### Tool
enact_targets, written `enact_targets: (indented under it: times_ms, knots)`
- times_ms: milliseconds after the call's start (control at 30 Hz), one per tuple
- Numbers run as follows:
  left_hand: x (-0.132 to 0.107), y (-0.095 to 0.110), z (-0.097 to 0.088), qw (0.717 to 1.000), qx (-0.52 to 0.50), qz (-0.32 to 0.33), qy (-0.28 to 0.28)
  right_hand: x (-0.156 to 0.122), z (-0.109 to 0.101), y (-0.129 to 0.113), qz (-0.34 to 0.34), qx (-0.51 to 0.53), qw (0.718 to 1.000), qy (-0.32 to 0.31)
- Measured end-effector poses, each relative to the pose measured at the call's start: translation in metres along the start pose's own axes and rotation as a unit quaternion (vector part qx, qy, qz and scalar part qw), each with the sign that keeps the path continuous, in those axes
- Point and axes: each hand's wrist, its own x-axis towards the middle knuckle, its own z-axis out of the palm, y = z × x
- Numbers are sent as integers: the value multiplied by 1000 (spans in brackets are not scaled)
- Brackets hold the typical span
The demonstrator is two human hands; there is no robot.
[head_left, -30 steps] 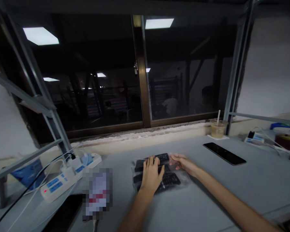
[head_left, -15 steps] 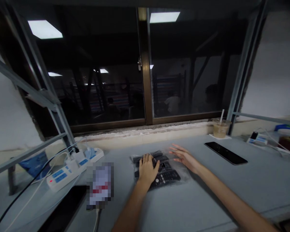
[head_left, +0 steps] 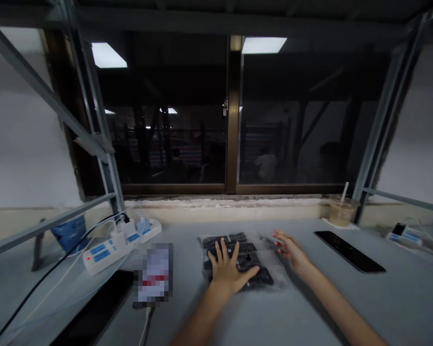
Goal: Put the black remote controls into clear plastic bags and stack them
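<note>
Several black remote controls [head_left: 263, 277] lie side by side in a clear plastic bag [head_left: 279, 276] on the grey table. My left hand [head_left: 227, 269] rests flat on top of the bag with its fingers spread, covering part of the remotes. Just past the bag's right edge, my right hand [head_left: 290, 250] hovers with loosely bent fingers apart. Nothing shows between them. The buttons are too blurred to make out.
At the left stand a white power strip [head_left: 104, 257] with plugs and cables, a dark tablet [head_left: 94, 307] and a pixelated phone [head_left: 155, 276] on a cable. To the right are a black phone [head_left: 348, 251], a drink cup [head_left: 341, 211] and another power strip [head_left: 404, 235].
My left hand has spread its fingers wider over the bag. My right hand stays beside the bag, its fingers more bent. The camera view has shifted and levelled.
</note>
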Motion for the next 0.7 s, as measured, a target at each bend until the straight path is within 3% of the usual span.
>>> enact_targets:
  times_ms: [233, 400, 600, 700]
  knots:
    - [18, -5, 7, 999, 14, 22, 28, -2, 3, 3, -27, -33, 999, -20]
    - [32, -8, 3, 999, 5, 47, 4, 3, 6, 9, -81, -119, 989, -25]
    - [43, -10, 3, 999, -8, 52, 14, 16, -1, 16, -263, -292, 920, -4]
    - [44, -11, 4, 997, -19, 63, 27, 14, -2, 16, -287, -345, 893, -30]
